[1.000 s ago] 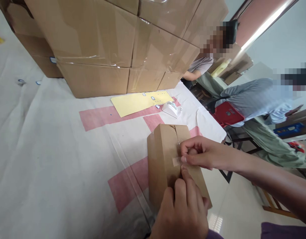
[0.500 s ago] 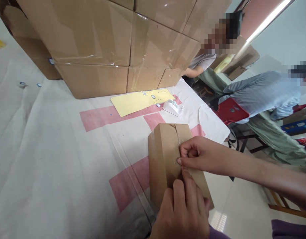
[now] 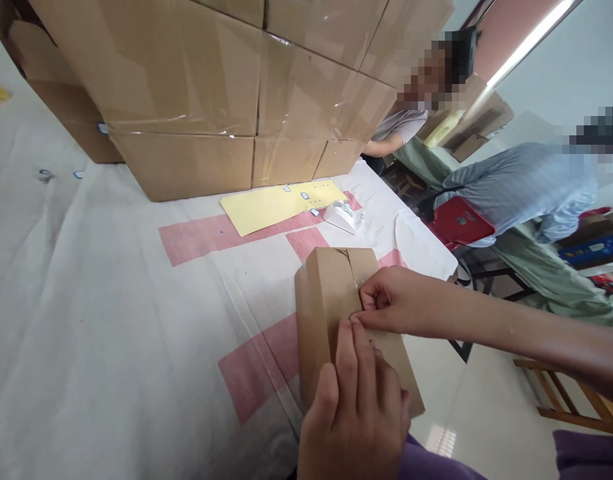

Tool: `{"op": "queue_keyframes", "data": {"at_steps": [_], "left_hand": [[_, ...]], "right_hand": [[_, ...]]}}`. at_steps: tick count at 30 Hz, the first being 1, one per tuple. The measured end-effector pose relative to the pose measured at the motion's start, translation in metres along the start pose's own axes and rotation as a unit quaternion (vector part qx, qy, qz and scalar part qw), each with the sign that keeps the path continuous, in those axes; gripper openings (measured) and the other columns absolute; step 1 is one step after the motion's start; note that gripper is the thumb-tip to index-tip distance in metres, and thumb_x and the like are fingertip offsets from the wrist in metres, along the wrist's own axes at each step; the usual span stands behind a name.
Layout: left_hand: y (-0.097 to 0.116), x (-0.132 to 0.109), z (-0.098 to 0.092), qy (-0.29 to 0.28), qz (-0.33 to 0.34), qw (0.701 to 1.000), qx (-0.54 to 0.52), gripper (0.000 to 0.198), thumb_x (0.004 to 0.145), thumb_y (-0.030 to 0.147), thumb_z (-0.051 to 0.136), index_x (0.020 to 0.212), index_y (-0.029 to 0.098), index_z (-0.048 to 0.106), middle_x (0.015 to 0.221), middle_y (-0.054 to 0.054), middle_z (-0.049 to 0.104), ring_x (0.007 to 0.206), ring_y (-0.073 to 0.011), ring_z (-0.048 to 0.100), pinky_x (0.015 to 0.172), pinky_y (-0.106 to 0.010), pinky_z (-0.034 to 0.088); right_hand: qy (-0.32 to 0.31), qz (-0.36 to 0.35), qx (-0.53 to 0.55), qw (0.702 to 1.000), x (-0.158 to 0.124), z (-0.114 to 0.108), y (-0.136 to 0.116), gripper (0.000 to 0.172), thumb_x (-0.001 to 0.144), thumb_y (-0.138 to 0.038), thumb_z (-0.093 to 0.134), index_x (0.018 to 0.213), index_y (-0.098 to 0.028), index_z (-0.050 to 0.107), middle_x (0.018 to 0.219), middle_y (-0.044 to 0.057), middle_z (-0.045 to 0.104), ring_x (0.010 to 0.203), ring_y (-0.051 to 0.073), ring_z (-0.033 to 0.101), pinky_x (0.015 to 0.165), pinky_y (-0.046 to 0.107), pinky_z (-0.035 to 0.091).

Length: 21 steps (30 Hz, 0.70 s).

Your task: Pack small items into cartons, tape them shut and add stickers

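Note:
A small brown cardboard box stands at the table's near right edge, with a seam along its top. My right hand reaches in from the right, fingers curled and thumb pressed to the index finger at the seam. Whatever is in that pinch is hidden or too small to name. From below, my left hand lies over the near part of the box top. Its fingers stretch forward, and the fingertips touch the box beside my right thumb. A shiny strip like clear tape shows on the seam.
Large taped cartons are stacked at the back. Before them lie a yellow card with small labels and a white tape dispenser. The white cloth has pink bands. Two people sit beyond, one on a red chair.
My left fingers have moved forward and left along the box top, straightening beside the right thumb. My right hand stays pinched at the seam. The view has shifted slightly.

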State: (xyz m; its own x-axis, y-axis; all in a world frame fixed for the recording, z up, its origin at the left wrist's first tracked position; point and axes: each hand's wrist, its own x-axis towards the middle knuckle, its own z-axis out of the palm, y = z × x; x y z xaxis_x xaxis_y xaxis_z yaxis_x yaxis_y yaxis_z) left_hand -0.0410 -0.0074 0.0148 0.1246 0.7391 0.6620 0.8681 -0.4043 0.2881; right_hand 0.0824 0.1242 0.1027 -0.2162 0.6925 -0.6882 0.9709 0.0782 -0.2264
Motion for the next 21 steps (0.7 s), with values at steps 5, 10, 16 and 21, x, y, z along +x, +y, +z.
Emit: {"op": "queue_keyframes", "data": {"at_steps": [5,10,16,21], "left_hand": [[0.0,0.0,-0.007,-0.049,0.007,0.998,0.031,0.034,0.093,0.046,0.054,0.1,0.018,0.072,0.123,-0.017,0.072,0.118,-0.0298,0.064,0.085,-0.04,0.036],[0.0,-0.001,-0.009,-0.063,0.019,0.997,0.05,0.036,0.092,0.048,0.055,0.105,0.018,0.07,0.123,-0.016,0.072,0.115,-0.0306,0.066,0.084,-0.04,0.038],[0.003,-0.004,-0.007,-0.057,0.009,0.998,0.029,0.034,0.089,0.046,0.06,0.105,0.017,0.07,0.126,-0.018,0.071,0.118,-0.0322,0.064,0.086,-0.04,0.039],[-0.005,0.0,-0.006,-0.075,0.045,0.996,0.003,0.036,0.091,0.049,0.057,0.105,0.018,0.068,0.133,-0.014,0.068,0.121,-0.0291,0.062,0.089,-0.041,0.037]], "right_hand": [[0.014,0.004,-0.031,0.999,0.0,-0.002,0.002,0.048,0.078,-0.063,0.064,0.061,-0.019,0.053,0.053,-0.002,0.05,0.049,0.011,0.038,0.046,0.027,0.026],[0.044,0.005,-0.056,0.997,0.006,-0.009,0.023,0.062,0.068,-0.076,0.068,0.054,-0.02,0.046,0.05,-0.002,0.045,0.047,0.01,0.034,0.046,0.028,0.022],[0.056,0.048,-0.054,0.996,-0.003,-0.018,0.052,0.064,0.06,-0.078,0.075,0.053,-0.021,0.047,0.05,-0.002,0.043,0.048,0.012,0.034,0.047,0.029,0.02],[0.069,0.061,-0.051,0.994,-0.012,-0.013,0.071,0.061,0.063,-0.076,0.073,0.056,-0.021,0.048,0.052,-0.002,0.044,0.049,0.011,0.034,0.048,0.029,0.02]]}}
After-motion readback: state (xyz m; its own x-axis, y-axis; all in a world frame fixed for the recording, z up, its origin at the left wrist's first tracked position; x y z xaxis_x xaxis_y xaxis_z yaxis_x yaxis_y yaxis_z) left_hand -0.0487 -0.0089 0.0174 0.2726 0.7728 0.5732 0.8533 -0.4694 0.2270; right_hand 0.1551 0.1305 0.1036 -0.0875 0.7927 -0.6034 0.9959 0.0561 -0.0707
